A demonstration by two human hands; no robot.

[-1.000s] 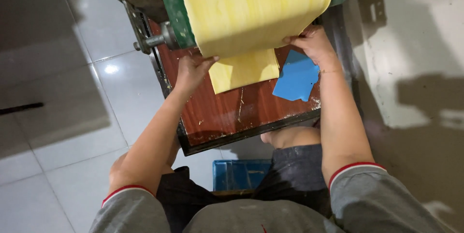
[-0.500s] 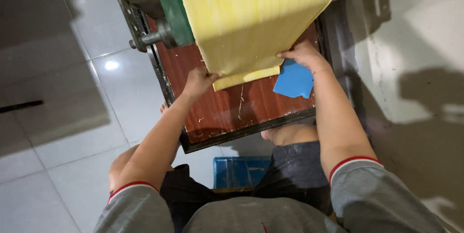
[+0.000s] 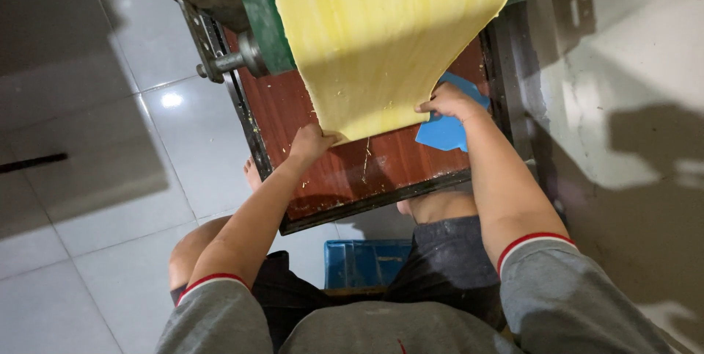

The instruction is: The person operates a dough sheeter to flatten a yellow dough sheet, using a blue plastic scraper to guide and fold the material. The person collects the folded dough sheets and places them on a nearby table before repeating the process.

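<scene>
A wide yellow sheet of dough [image 3: 381, 38] hangs from a green roller machine [image 3: 253, 9] over a reddish-brown wooden tray [image 3: 352, 170]. My left hand [image 3: 312, 143] pinches the sheet's lower left corner. My right hand [image 3: 447, 102] grips its lower right edge. A blue plastic scraper [image 3: 446, 132] lies flat on the tray, partly under my right hand.
A metal shaft [image 3: 224, 63] sticks out of the machine's left side. A blue crate [image 3: 363, 262] sits on the white tiled floor [image 3: 110, 200] under the tray, between my knees. A bare foot [image 3: 251, 173] shows by the tray's left edge. A pale wall [image 3: 631, 68] rises at right.
The dough sheet's folded lower flap has been lifted and drawn up, so the bottom edge now sits level. Both hands moved slightly along that edge; the camera has come closer.
</scene>
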